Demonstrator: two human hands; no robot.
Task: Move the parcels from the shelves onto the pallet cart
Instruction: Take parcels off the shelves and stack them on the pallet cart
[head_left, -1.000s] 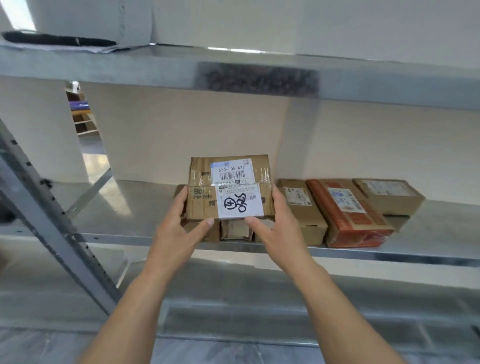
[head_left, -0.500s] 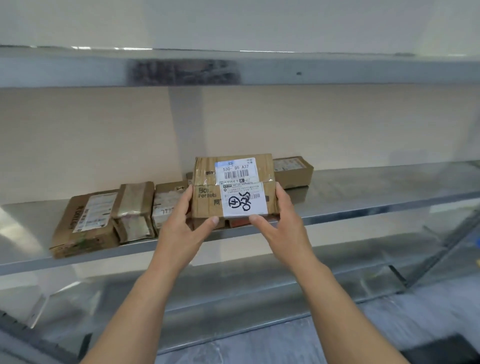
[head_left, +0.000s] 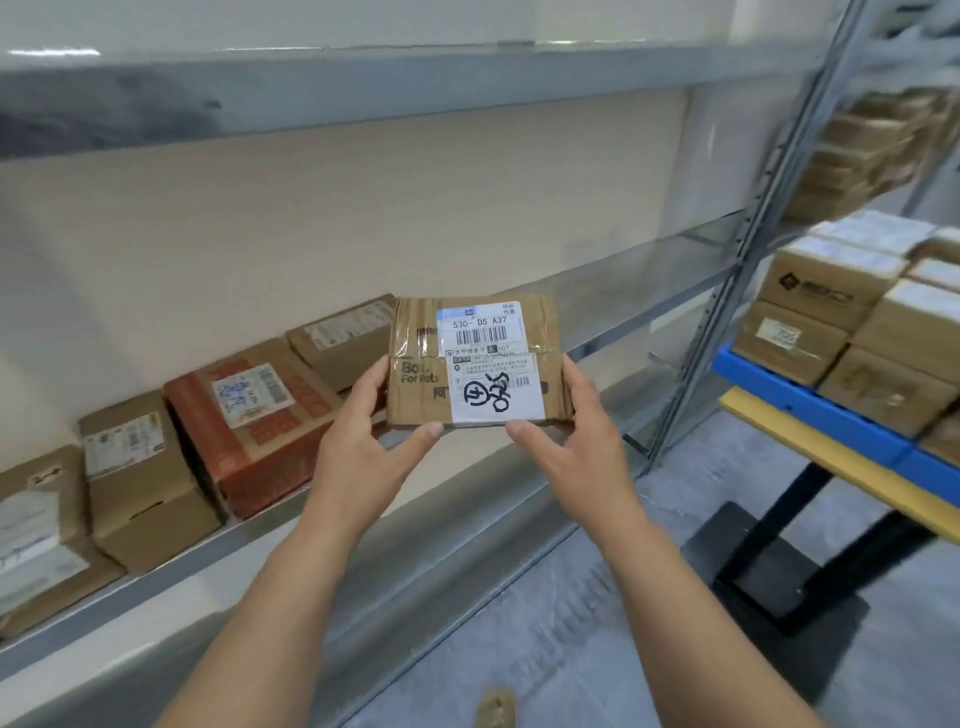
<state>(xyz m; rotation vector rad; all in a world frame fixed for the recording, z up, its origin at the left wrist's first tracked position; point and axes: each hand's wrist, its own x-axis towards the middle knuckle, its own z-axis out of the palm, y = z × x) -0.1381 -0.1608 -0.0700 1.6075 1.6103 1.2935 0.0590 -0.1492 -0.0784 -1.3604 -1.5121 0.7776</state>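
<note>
Two grips, left hand (head_left: 358, 457), right hand (head_left: 576, 447), clamped on parcels (head_left: 472, 364), red box (head_left: 249, 415) left, pallet cart (head_left: 810, 410) right

This is a parcel storeroom or small warehouse. Grey steel shelves (head_left: 623, 280) run along a plain wall (head_left: 363, 218) on perforated uprights (head_left: 735, 270). A row of taped cardboard parcels (head_left: 249, 415) lies on one shelf, each with a printed shipping label. The held parcel (head_left: 415, 395) bears a barcode sticker (head_left: 480, 327) reading 530- D5 A37. To the right a pallet cart (head_left: 810, 410) with a blue deck carries stacked boxes (head_left: 826, 291). More cartons (head_left: 872, 150) sit piled beyond it, and the floor (head_left: 545, 623) is bare grey.
</note>
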